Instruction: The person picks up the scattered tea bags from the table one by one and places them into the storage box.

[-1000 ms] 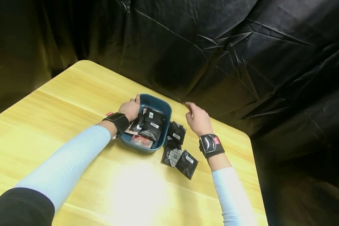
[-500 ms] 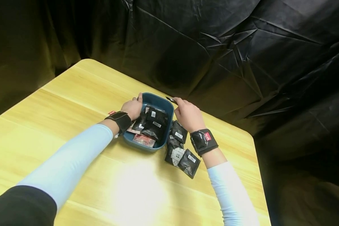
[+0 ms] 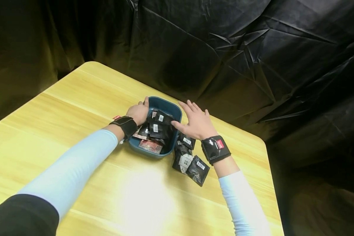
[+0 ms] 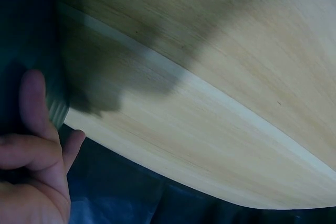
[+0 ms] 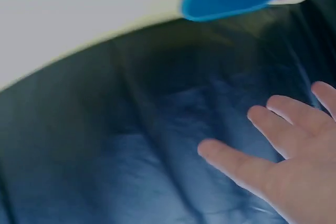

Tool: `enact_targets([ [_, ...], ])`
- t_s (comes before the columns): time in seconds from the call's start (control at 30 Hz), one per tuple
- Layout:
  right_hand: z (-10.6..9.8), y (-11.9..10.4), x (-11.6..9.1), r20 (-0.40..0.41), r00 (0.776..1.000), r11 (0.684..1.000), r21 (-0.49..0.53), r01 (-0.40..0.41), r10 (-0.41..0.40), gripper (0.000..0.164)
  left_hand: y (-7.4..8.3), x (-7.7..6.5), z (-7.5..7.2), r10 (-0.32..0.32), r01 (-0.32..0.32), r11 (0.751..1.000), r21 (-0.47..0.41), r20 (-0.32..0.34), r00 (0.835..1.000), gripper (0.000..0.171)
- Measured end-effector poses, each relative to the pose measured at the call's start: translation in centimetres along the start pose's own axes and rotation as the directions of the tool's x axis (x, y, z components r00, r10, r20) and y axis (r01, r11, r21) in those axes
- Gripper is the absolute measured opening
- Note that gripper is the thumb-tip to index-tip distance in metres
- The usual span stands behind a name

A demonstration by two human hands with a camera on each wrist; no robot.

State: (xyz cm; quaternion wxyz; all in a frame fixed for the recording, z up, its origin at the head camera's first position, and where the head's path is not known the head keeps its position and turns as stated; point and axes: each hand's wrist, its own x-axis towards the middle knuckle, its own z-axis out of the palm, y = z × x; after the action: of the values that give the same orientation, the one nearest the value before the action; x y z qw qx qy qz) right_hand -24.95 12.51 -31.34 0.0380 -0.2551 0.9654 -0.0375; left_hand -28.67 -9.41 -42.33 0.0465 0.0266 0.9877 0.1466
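My left arm (image 3: 70, 170) reaches up from the lower left, and my left hand (image 3: 138, 114) grips the left wall of the blue box (image 3: 162, 104), mid-frame. My right arm (image 3: 243, 203) comes from the lower right. My right hand (image 3: 199, 124) is spread wide by the box's right rim, holding nothing. Black packets (image 3: 160, 130) fill the box; more packets (image 3: 198, 170) lie just right of it. The surface (image 3: 76, 101) ends close behind the box, with wide room left and below.

Place: screened-off workspace, home or lab I cannot tell; one wood-grain table (image 3: 85, 95) before me; creased black sheeting (image 3: 239, 49) draped beyond its far and side edges.
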Motion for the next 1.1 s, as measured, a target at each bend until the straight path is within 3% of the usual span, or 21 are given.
enact_targets([
  [0.17,2.7,2.7,0.0,0.139,0.985,0.994,0.012,-0.104,0.101,0.073,0.1,-0.2,0.1,0.003,-0.003,1.000,0.007,-0.013,1.000,0.064],
  [0.37,8.9,5.3,-0.3,0.300,0.940,0.982,0.043,-0.183,0.162,0.091,0.0,-0.3,0.7,0.005,-0.005,1.000,0.000,-0.007,1.000,0.065],
  [0.43,10.7,5.8,-0.6,0.294,0.943,0.982,0.054,-0.178,0.155,0.086,0.0,-0.4,0.9,0.006,-0.006,1.000,0.003,0.005,1.000,0.065],
  [0.53,12.3,6.4,-1.0,0.190,0.972,0.988,0.042,-0.146,0.136,0.065,0.0,-0.4,1.1,0.006,-0.006,1.000,0.001,0.019,1.000,0.065],
  [0.63,11.6,7.0,-1.4,0.016,0.988,0.988,0.030,-0.151,0.151,0.044,0.1,-0.3,1.1,0.005,-0.005,1.000,-0.005,0.031,1.000,0.066],
  [0.77,7.8,7.0,-1.3,-0.167,0.967,0.979,0.090,-0.182,0.194,0.039,0.1,0.0,0.6,0.003,-0.003,1.000,-0.006,0.025,1.000,0.067],
  [0.83,5.5,6.3,-1.0,-0.240,0.954,0.982,0.109,-0.157,0.179,0.041,0.0,0.0,0.3,-0.001,0.001,1.000,-0.003,0.019,1.000,0.067],
  [0.97,2.1,3.8,-0.3,-0.332,0.939,0.995,0.076,-0.061,0.083,0.040,0.0,0.0,-0.1,-0.007,0.007,1.000,0.002,0.021,1.000,0.067],
  [1.1,0.6,1.3,0.2,-0.352,0.936,0.999,0.034,0.019,-0.006,0.042,0.1,-0.1,-0.3,-0.004,0.004,1.000,0.003,0.023,1.000,0.066],
])
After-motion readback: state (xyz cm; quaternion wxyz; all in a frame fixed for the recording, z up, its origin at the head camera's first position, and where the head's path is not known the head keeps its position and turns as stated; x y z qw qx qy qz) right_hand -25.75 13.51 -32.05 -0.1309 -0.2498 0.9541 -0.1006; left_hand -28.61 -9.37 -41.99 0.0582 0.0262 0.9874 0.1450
